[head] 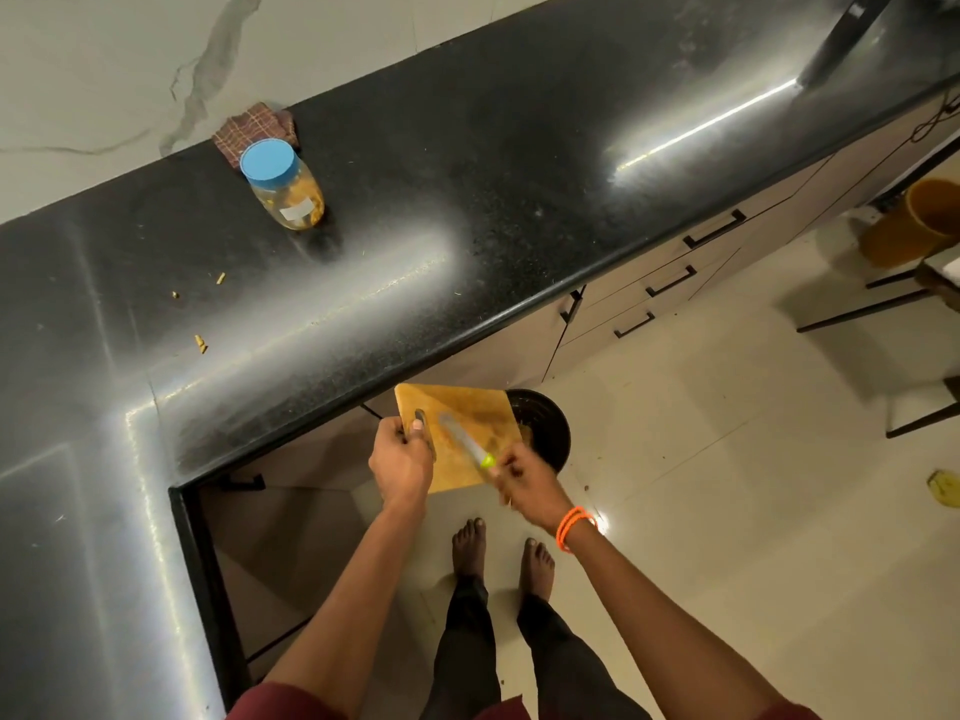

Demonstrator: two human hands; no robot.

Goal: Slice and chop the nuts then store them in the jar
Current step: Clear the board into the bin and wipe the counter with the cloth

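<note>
While the left hand (402, 459) gripped the cutting board (460, 433) over the bin (545, 428), the right hand (522, 472), holding the knife (467, 441), risked nicking the near thumb.

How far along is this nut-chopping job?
Nearly finished, it seems. The jar stands lidded on the counter with nuts inside. The left hand holds the cutting board over a black bin; the right hand scrapes it with a knife. A few stray bits remain.
</note>
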